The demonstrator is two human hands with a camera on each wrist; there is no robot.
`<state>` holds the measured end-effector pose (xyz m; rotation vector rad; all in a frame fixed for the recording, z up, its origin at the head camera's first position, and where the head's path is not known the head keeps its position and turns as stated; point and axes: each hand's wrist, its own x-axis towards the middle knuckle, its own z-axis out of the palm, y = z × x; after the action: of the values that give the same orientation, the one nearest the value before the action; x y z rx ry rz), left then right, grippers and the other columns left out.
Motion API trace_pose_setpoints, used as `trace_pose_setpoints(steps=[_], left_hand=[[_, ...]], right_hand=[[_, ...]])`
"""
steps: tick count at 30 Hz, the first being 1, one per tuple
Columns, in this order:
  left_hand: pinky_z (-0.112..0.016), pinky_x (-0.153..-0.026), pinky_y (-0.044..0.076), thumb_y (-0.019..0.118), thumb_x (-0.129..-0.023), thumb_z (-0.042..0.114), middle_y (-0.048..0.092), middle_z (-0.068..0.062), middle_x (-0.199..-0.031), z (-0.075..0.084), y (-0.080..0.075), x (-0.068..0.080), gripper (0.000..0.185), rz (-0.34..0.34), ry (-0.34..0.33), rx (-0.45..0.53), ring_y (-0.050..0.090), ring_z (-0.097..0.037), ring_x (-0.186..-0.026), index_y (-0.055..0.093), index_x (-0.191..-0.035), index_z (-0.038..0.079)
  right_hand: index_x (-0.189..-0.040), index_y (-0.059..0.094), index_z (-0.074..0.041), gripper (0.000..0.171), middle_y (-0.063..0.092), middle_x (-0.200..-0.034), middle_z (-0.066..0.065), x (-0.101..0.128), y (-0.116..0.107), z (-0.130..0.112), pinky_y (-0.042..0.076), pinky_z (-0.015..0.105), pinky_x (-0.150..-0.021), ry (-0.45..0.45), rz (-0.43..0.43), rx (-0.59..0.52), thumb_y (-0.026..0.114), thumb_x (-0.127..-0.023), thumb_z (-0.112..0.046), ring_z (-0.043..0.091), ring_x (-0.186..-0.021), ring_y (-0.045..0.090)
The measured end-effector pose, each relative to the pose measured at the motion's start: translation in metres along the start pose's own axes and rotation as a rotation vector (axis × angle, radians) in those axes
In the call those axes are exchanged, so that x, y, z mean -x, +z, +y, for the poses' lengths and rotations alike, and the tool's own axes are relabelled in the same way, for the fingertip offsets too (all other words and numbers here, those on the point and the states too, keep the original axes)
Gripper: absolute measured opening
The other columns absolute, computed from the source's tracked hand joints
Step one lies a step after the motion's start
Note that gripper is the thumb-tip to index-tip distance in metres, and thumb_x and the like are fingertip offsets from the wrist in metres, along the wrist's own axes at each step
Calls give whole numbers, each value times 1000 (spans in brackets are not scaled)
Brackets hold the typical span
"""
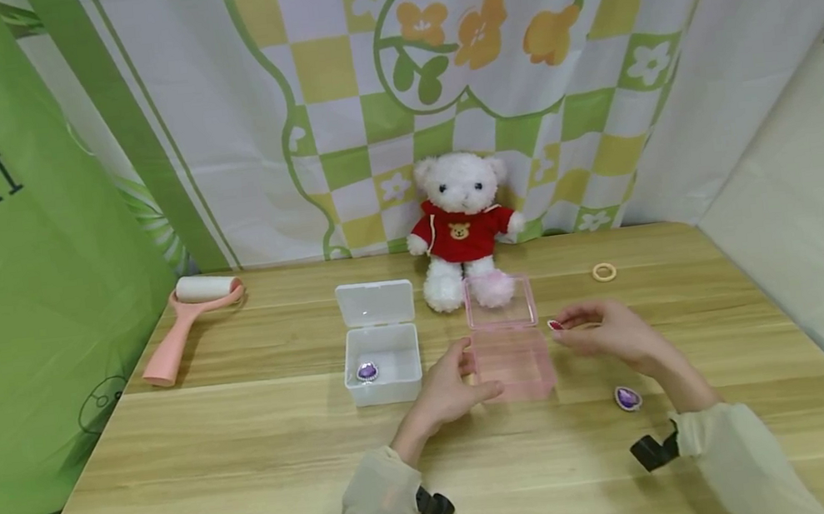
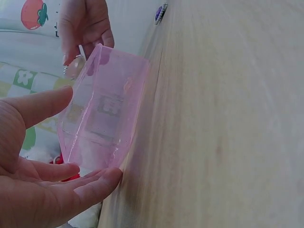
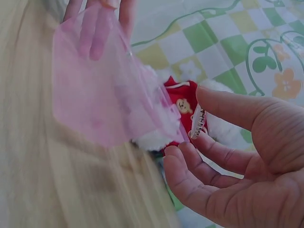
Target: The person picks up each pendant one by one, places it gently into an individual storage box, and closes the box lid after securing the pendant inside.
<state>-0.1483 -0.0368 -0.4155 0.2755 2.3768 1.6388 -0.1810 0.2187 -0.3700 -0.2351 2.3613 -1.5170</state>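
Note:
A clear pink box (image 1: 514,363), its hinged lid raised toward the back, stands on the table. My left hand (image 1: 450,387) is at the box's left side; its fairly straight fingers touch the wall, and the thumb lies near the front edge. Between thumb and fingertips, my right hand (image 1: 609,335) pinches a small red gem (image 1: 555,325) with a silver beaded rim (image 3: 198,122), just off the box's right rim. A purple gem (image 1: 628,398) lies below the right hand. Another purple gem (image 1: 367,371) is inside an open clear white box (image 1: 386,394) left of my left hand.
A white teddy bear (image 1: 461,193) in a red hoodie sits behind the pink box, its foot seen through the raised lid. Back right lies a beige ring (image 1: 605,272). A pink lint roller (image 1: 185,323) rests at the table's left. Patterned curtains hang behind.

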Motion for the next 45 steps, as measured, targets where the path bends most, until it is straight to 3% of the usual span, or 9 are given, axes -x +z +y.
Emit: trace_pose_setpoints(steps=[18, 28, 34, 39, 45], left_hand=[[-39, -91, 42, 76, -72, 22, 50, -18, -124, 1, -1, 0, 79, -1, 2, -15, 51, -29, -110, 33, -136, 3], [-41, -92, 41, 76, -71, 22, 50, -20, -123, -1, -1, -2, 80, 0, 25, 0, 52, -30, -110, 33, -136, 1], [-39, -90, 42, 76, -72, 23, 53, -16, -122, -1, 0, -1, 78, -1, 32, -2, 52, -27, -109, 35, -135, 4], [-38, -91, 42, 75, -72, 25, 53, -15, -122, -1, 0, -2, 78, 3, 29, -18, 53, -25, -109, 35, -135, 5], [-39, -91, 42, 76, -72, 24, 52, -16, -123, -2, 0, -3, 79, 5, 20, -16, 52, -26, -110, 34, -136, 4]], right_hand=[[-110, 52, 12, 45, 57, -100, 17, -20, 27, -25, 51, 40, -77, -34, -81, -69, 70, -78, -13, 15, -83, 59], [-99, 60, 7, 27, 61, -91, 15, -35, 53, -23, 50, 44, -72, -116, -104, 30, 69, -76, -4, 23, -85, 57], [-97, 58, 10, 27, 59, -88, 16, -35, 63, -25, 51, 42, -68, -94, -134, 11, 69, -77, -5, 18, -78, 56], [-95, 58, 10, 23, 59, -86, 17, -34, 69, -26, 53, 41, -66, -37, -166, 19, 66, -79, -5, 22, -74, 59], [-86, 60, 5, 17, 59, -77, 11, -35, 77, -23, 50, 33, -58, 6, -166, 124, 68, -78, -8, 18, -66, 57]])
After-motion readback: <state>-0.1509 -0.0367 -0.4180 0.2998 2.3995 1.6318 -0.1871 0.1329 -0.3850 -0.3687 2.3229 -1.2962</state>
